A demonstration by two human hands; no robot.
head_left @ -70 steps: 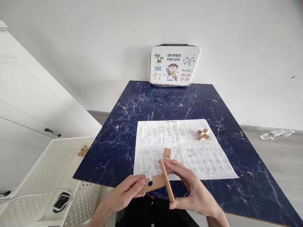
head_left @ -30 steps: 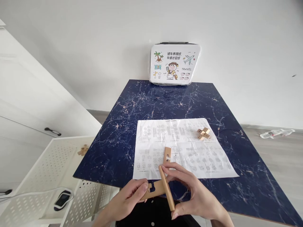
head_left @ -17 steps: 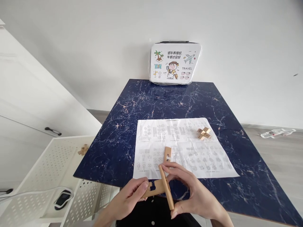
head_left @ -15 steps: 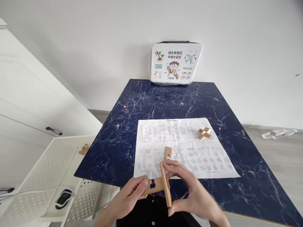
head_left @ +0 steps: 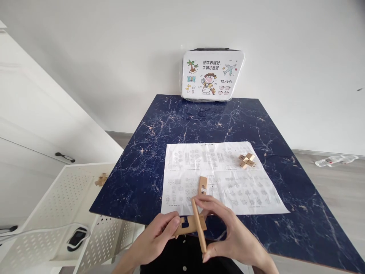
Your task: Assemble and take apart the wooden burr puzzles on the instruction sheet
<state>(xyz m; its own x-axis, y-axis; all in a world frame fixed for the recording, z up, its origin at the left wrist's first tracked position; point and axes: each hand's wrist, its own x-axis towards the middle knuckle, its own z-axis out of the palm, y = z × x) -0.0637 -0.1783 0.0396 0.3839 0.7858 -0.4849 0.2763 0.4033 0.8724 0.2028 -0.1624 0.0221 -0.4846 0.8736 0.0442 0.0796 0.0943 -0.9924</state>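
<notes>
This looks like a room in a home: a marbled table (head_left: pixel 194 125) by the fingers (head_left: pixel 218 207), a cartoon case (head_left: pixel 212 74) before a plain wall (head_left: pixel 114 45) well beyond them, a cupboard (head_left: pixel 42 102) with black handles (head_left: pixel 65 157) and a white rack (head_left: pixel 53 194) to their left, and bottles (head_left: pixel 336 161) on the floor (head_left: pixel 322 186) far to their right.

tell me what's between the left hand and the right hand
In the head view, two wooden pieces: the notched piece, gripped by the left hand, and the bar crossing in front of it, pinched by the right hand.
</notes>
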